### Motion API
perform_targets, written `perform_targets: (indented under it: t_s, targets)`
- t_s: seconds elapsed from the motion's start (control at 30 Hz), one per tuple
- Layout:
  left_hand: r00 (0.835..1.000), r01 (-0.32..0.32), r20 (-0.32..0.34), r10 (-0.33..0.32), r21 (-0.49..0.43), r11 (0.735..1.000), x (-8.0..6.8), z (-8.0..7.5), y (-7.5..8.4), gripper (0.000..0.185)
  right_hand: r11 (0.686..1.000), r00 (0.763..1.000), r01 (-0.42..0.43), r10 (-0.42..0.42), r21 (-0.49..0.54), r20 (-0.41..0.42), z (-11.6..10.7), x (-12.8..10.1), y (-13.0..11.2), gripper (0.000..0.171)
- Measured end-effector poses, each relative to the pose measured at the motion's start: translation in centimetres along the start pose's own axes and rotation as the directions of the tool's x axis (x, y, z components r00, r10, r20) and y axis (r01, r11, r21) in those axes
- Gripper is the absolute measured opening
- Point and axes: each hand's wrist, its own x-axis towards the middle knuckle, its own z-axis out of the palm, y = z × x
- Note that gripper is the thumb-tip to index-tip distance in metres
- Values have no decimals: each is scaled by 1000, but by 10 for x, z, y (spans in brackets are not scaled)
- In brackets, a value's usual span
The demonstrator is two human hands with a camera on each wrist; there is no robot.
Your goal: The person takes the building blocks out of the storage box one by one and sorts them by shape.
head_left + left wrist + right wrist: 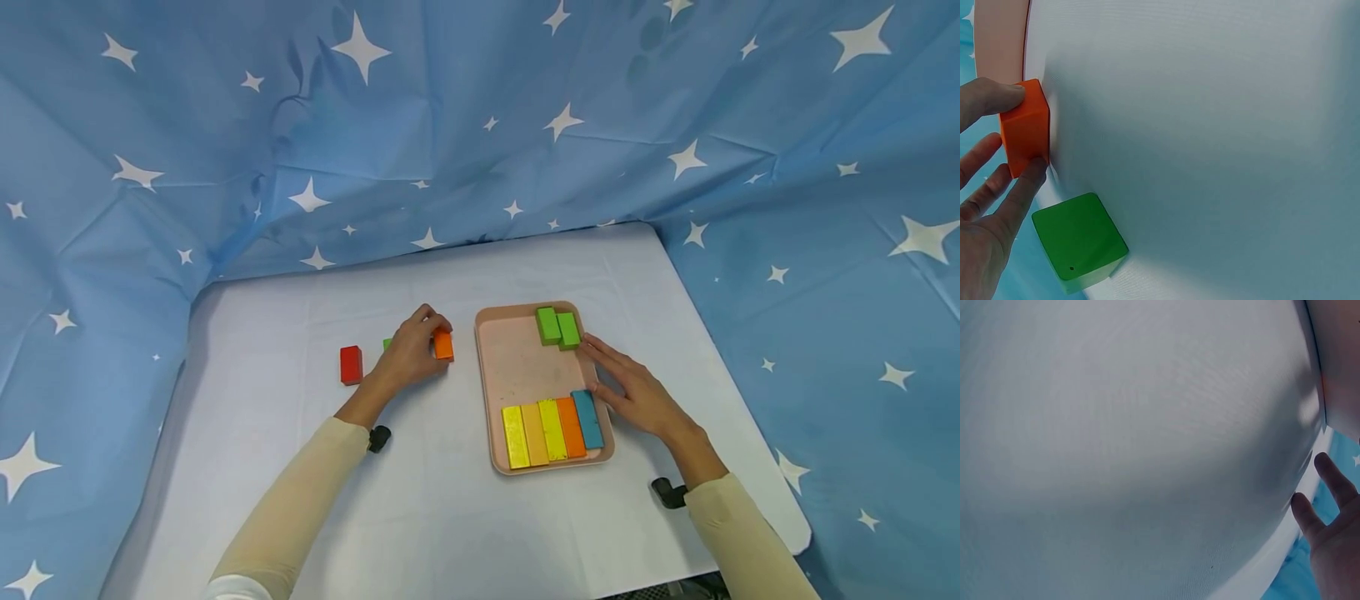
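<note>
The left hand (pixel 408 354) pinches an orange block (pixel 1027 128) between thumb and fingertip across opposite ends, a hold that probably keeps it from twisting; the block is just left of the pink tray (pixel 517 354), and whether it touches the white cloth (pixel 442 517) cannot be told. A green block (pixel 1079 234) lies near that hand, a red block (pixel 351 365) farther left. The right hand (pixel 641 400), its fingers extended and holding nothing, is at the tray's right rim, perhaps to steady it; contact is unclear. Inside, two green blocks (pixel 548 327) sit side by side in the far right corner, while five upright-looking long blocks (pixel 554 429) line the near end, side by side, seemingly for compactness.
</note>
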Motion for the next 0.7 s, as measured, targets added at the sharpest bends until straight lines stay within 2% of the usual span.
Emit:
perform_targets:
  t_s: [0.37, 0.7]
  targets:
    - [1000, -7, -5, 7, -9, 1000, -2, 0, -1, 50, 1000, 1000, -19, 19, -6, 17, 1, 1, 1, 68]
    - [1000, 25, 14, -25, -15, 1000, -3, -2, 0, 54, 1000, 999, -25, 25, -13, 28, -2, 1, 2, 67]
